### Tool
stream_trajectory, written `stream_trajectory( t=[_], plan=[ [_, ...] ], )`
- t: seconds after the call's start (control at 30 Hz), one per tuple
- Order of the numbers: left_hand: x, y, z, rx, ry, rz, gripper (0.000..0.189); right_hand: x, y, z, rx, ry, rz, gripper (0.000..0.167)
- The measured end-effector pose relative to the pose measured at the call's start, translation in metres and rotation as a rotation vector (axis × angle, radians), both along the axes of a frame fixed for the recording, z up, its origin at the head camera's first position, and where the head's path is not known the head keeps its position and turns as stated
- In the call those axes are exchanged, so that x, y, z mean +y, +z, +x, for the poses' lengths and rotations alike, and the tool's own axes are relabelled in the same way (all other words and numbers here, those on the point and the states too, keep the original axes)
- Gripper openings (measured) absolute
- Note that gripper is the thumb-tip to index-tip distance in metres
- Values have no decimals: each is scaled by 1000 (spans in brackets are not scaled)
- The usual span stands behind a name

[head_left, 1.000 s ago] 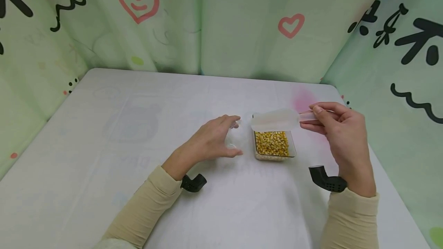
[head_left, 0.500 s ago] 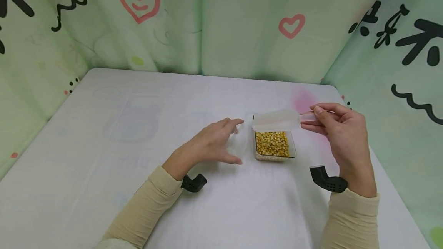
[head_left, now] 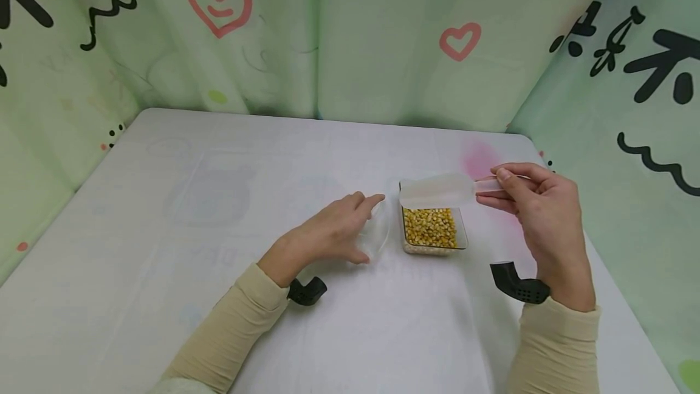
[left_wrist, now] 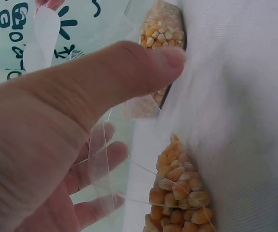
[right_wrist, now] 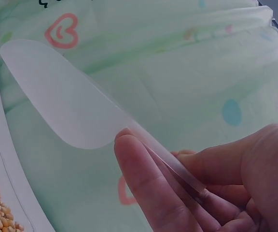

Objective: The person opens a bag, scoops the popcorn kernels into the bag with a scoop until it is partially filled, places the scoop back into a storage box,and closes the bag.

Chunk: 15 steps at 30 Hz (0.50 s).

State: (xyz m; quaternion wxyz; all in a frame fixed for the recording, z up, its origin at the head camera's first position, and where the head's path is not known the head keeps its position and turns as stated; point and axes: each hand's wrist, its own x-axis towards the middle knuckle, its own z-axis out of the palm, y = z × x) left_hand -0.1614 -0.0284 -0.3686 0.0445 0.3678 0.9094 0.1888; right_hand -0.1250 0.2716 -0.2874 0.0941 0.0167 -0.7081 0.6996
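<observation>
My right hand (head_left: 538, 202) pinches the narrow handle of a translucent white plastic scoop (head_left: 434, 191). Its broad, rounded blade points left and hovers over the far part of a clear rectangular box (head_left: 462, 230) of yellow corn kernels (head_left: 429, 227). To the left, my left hand (head_left: 333, 224) curves around a clear container (head_left: 377, 233), thumb on the near side and fingers on the far side. In the left wrist view, corn kernels (left_wrist: 180, 193) lie low in this container, and the fingers (left_wrist: 100, 210) show through its wall.
A white cloth covers the table (head_left: 191, 230). Green curtains (head_left: 383, 35) with hearts and black lettering hang behind it and along both sides. Each wrist wears a black camera mount, one on the left (head_left: 307, 290) and one on the right (head_left: 519, 284).
My left hand has shifted slightly toward the body, and its thumb has drawn back from its straighter pose. More of the clear container shows past its fingers. The right hand and scoop stay in place.
</observation>
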Motion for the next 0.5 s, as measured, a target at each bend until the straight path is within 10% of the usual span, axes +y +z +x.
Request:
stream_trajectory(
  t=[0.5],
  plan=[
    [-1,1,-2,-102,97,130,59,6,0,0,-5,-13,-31,27]
  ],
)
